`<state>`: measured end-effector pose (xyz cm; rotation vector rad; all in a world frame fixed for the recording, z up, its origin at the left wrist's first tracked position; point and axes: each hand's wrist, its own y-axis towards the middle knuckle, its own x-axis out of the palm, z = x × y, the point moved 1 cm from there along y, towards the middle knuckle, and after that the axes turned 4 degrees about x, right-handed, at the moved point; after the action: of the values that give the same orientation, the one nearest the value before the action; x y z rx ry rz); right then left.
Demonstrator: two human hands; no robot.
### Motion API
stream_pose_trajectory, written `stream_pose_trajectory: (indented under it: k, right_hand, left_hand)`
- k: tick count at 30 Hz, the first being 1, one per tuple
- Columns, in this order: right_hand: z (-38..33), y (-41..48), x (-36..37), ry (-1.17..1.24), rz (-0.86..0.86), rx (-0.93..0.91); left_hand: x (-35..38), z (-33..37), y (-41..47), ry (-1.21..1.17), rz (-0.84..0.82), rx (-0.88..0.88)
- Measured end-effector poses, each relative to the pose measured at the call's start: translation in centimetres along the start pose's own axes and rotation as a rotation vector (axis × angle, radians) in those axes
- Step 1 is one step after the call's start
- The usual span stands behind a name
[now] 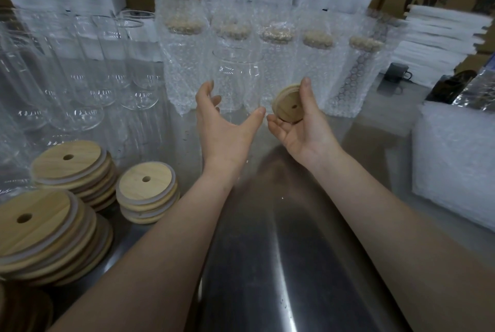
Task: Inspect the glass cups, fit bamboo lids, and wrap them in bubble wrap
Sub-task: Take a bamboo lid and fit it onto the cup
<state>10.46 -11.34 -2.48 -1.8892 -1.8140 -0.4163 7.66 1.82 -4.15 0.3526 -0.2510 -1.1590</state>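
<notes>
My left hand (225, 122) grips a clear glass cup (237, 74) near its base, with the fingers on its left side and the thumb on its right. The cup stands upright over the steel table with its mouth bare. My right hand (302, 122) is just to the right of it and pinches a round bamboo lid (289, 104) with a small centre hole, tilted on edge. Behind both hands stands a row of several cups wrapped in bubble wrap (278, 63), each with its lid showing through the wrap.
Several bare glass cups (88, 72) crowd the back left. Stacks of bamboo lids (146, 192) sit at front left on the steel table (281, 224). A pile of bubble wrap (455, 160) lies on the right. Folded white sheets (439, 37), a dark mug (397, 73) and cardboard boxes stand behind.
</notes>
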Motion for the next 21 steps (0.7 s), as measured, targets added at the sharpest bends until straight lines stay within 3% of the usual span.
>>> stream_pose_trajectory:
  k: [9, 14, 21]
  right_hand:
    - [0.03, -0.03, -0.43, -0.162, 0.041, -0.011]
    - [0.11, -0.05, -0.25, -0.125, 0.059, -0.027]
    - [0.28, -0.17, 0.09, -0.103, -0.057, -0.053]
  left_hand:
    - [0.0, -0.08, 0.1, 0.008, 0.004, 0.007]
    - [0.03, -0.09, 0.07, 0.006, 0.005, 0.008]
    - [0.0, -0.22, 0.1, 0.006, 0.0, 0.013]
